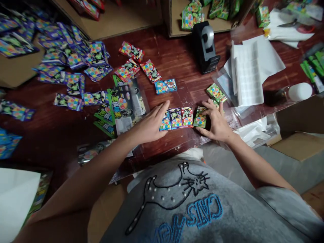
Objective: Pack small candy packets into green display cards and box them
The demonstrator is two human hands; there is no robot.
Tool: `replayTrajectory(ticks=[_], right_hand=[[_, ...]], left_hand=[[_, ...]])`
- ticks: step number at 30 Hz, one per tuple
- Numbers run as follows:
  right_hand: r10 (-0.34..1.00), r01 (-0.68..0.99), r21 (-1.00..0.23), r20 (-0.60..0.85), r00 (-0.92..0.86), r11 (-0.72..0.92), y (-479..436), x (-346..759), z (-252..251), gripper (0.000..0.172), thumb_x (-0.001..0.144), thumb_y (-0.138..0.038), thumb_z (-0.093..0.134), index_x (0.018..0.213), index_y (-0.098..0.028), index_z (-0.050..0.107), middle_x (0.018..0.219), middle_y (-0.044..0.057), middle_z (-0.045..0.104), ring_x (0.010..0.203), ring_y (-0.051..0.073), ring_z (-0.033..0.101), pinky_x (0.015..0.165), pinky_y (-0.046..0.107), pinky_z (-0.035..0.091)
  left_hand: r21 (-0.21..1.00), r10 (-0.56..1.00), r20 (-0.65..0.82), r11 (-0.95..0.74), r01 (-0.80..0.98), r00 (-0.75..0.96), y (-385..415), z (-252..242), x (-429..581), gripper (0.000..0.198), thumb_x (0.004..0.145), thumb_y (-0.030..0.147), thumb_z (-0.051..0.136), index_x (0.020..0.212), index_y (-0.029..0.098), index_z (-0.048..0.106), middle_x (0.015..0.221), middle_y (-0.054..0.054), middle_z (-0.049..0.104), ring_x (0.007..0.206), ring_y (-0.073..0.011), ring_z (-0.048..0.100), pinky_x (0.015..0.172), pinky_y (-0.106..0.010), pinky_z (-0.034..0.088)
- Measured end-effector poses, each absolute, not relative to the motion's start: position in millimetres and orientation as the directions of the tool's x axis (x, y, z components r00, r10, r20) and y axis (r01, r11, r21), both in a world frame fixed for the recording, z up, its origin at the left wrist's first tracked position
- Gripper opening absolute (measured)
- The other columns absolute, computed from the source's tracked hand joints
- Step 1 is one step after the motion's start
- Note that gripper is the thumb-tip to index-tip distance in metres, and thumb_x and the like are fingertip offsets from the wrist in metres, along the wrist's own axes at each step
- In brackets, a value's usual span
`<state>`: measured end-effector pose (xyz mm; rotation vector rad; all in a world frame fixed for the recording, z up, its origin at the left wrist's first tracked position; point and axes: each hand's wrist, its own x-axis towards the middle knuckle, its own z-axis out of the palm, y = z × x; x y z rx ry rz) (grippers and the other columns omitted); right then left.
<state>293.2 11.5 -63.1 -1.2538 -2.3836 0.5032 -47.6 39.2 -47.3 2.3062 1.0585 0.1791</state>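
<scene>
A short row of small printed packets lies on the dark red table. It holds a blue packet (165, 122), a purple packet (176, 118) and a red packet (187, 117), side by side. My left hand (152, 125) rests flat at the row's left end, fingers stretched out and partly covering the blue packet. At the right end, my right hand (215, 121) has its thumb and fingers around a green packet (199, 117), close beside the red one. Another green packet (216, 92) lies just beyond my right fingers. A loose blue packet (165, 86) lies above the row.
Purple packets (73, 55) are heaped at left, with several red packets (128, 70) nearby. Black-and-green printed bags (121, 103) lie left of my left hand. A tape dispenser (206, 47), white sheets (248, 74) and a white-capped bottle (300, 91) stand or lie right. Cardboard boxes (121, 25) line the back.
</scene>
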Motion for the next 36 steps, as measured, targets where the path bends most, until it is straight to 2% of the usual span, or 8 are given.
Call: replayTrajectory(ticks=[3, 6, 11, 14, 20, 24, 30, 36], right_hand=[[0.83, 0.765, -0.339, 0.106, -0.548, 0.548, 7, 303, -62, 0.063, 0.101, -0.07, 0.055, 0.142, -0.022, 0.051, 0.173, 0.021, 0.036, 0.164, 0.046, 0.026, 0.128, 0.08, 0.008], [0.828, 0.779, -0.293, 0.099, -0.552, 0.554, 8, 309, -56, 0.095, 0.092, -0.084, 0.055, 0.159, -0.02, 0.039, 0.177, 0.024, 0.026, 0.165, 0.048, 0.02, 0.128, 0.08, 0.007], [0.797, 0.731, -0.345, 0.093, -0.597, 0.588, 19, 311, -54, 0.088, 0.101, -0.073, 0.053, 0.168, -0.022, 0.028, 0.162, 0.019, 0.055, 0.156, 0.041, 0.045, 0.132, 0.073, 0.0], [0.758, 0.693, -0.344, 0.095, -0.646, 0.633, 28, 308, -52, 0.088, 0.103, -0.069, 0.051, 0.171, -0.023, 0.02, 0.162, 0.018, 0.056, 0.153, 0.041, 0.048, 0.132, 0.074, -0.003], [0.691, 0.632, -0.308, 0.147, -0.707, 0.712, 43, 253, -52, 0.115, 0.089, -0.091, 0.048, 0.175, -0.027, 0.007, 0.181, 0.018, 0.016, 0.165, 0.051, 0.017, 0.126, 0.082, 0.003], [0.621, 0.574, -0.27, 0.138, -0.772, 0.773, 44, 196, -65, 0.101, 0.09, -0.092, 0.042, 0.171, -0.033, 0.028, 0.179, 0.012, 0.029, 0.163, 0.051, 0.022, 0.125, 0.08, 0.012], [0.595, 0.555, -0.266, 0.099, -0.798, 0.788, 47, 180, -68, 0.07, 0.105, -0.067, 0.046, 0.163, -0.026, 0.046, 0.169, 0.013, 0.048, 0.141, 0.042, 0.05, 0.11, 0.061, 0.042], [0.464, 0.412, -0.266, 0.174, -0.868, 0.871, 43, 190, -65, 0.063, 0.104, -0.061, 0.054, 0.158, -0.027, 0.052, 0.167, 0.011, 0.051, 0.139, 0.038, 0.05, 0.107, 0.055, 0.041]], left_hand=[[0.499, 0.733, -0.094, -0.55, 0.669, 0.673, 33, -41, -60, 0.124, 0.089, 0.038, 0.079, 0.172, 0.019, -0.011, 0.18, -0.023, 0.016, 0.166, -0.041, 0.024, 0.135, -0.058, 0.022], [0.405, 0.743, -0.09, -0.581, 0.706, 0.664, 12, -23, -98, 0.126, 0.09, 0.056, 0.079, 0.173, 0.026, -0.011, 0.181, -0.021, 0.015, 0.166, -0.0424, 0.022, 0.133, -0.069, 0.012], [0.259, 0.847, -0.216, -0.43, 0.865, 0.486, -50, -2, -186, 0.097, 0.096, 0.079, 0.052, 0.172, 0.047, 0.001, 0.183, -0.002, 0.013, 0.163, -0.0425, 0.03, 0.131, -0.073, 0.006], [0.217, 0.863, -0.278, -0.372, 0.903, 0.422, -81, -6, -214, 0.096, 0.095, 0.074, 0.056, 0.171, 0.051, 0.001, 0.181, -0.001, 0.021, 0.159, -0.0456, 0.037, 0.13, -0.075, 0.011], [0.096, 0.916, -0.2, -0.336, 0.937, 0.348, -97, -20, -190, 0.082, 0.099, 0.047, 0.062, 0.17, 0.036, 0.023, 0.148, -0.014, 0.064, 0.131, -0.0398, 0.061, 0.119, -0.063, 0.04], [0.084, 0.965, -0.118, -0.227, 0.97, 0.236, -97, -22, -145, 0.087, 0.087, 0.061, 0.077, 0.158, 0.019, 0.048, 0.144, -0.021, 0.064, 0.123, -0.0438, 0.061, 0.104, -0.056, 0.046], [0.228, 0.989, -0.091, -0.096, 0.969, 0.119, -102, -32, -103, 0.095, 0.083, 0.057, 0.084, 0.16, 0.016, 0.047, 0.146, -0.021, 0.062, 0.125, -0.0419, 0.058, 0.106, -0.052, 0.043], [0.305, 0.994, -0.094, -0.027, 0.952, 0.059, -105, -34, -94, 0.095, 0.082, 0.057, 0.085, 0.161, 0.022, 0.046, 0.149, -0.018, 0.059, 0.129, -0.0412, 0.054, 0.109, -0.051, 0.039]])
